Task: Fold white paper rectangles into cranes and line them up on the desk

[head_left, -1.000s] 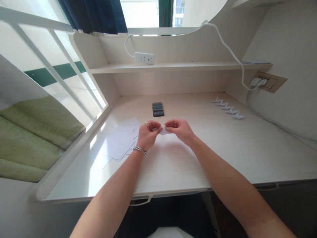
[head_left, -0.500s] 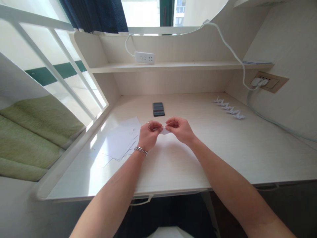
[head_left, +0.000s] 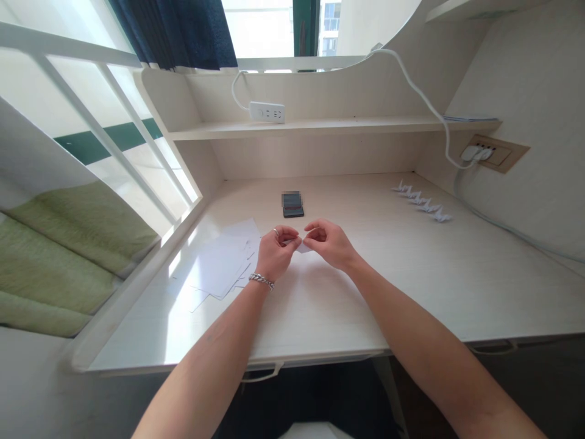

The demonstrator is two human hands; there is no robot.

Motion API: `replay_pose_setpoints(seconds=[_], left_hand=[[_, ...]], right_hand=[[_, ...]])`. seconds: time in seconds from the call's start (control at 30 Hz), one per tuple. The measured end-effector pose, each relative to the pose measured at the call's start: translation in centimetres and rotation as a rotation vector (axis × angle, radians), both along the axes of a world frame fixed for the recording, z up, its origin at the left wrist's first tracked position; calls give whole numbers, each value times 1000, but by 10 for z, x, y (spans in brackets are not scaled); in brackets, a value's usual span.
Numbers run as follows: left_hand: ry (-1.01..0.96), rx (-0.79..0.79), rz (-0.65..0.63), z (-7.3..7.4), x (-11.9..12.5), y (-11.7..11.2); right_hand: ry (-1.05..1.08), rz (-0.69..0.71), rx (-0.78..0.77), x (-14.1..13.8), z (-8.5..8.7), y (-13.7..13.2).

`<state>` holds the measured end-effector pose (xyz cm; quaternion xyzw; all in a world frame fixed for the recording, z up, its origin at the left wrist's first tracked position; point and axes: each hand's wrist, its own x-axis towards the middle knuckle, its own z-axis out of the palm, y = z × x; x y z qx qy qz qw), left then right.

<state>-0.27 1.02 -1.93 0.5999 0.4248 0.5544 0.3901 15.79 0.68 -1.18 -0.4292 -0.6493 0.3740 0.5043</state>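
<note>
A small folded piece of white paper (head_left: 303,248) is pinched between my two hands, just above the desk. My left hand (head_left: 276,251), with a ring and a chain bracelet, closes thumb and fingers on its left side. On the other side my right hand (head_left: 329,242) grips the paper's edge between thumb and fingertips. Most of the paper is covered by the fingers, so its folded shape cannot be made out. White paper sheets (head_left: 223,256) lie in a loose stack left of my left hand. A small dark folding case (head_left: 292,204) rests just beyond my hands.
Several folded paper cranes (head_left: 420,200) stand in a slanting row at the back right of the desk (head_left: 457,286). A white power strip (head_left: 267,112) sits on the shelf (head_left: 329,127). Its cable (head_left: 425,91) hangs down to the wall socket (head_left: 496,152).
My fingers have shifted slightly on the folded paper, and less of it shows between them. The whole view has moved a little; the other things lie as before.
</note>
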Motion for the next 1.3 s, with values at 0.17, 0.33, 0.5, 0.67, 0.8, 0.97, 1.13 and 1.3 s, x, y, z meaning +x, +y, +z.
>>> replay_pose_setpoints(seconds=[0.17,0.33,0.5,0.67,0.8,0.97,1.13,1.3], left_hand=[[77,39,1,-1,0,0],[-24,3,-13,0,1,2],[-51,-5,-11,0,0,3],[-2,17,-12,-2,-2,3],[78,8,-81,-3,-3,2],[-15,-146,-210,2,-3,0],[-90,-193,-197,9,-3,-1],[-153,-203,-121,8,-4,1]], right_hand=[[-10,6,-9,2,1,2],[135,38,-137,5,6,4],[244,72,-239,8,9,5],[150,61,-169,5,4,4],[35,76,-102,7,2,5],[16,75,-122,15,6,7],[52,64,-122,20,5,10],[143,21,-110,19,3,13]])
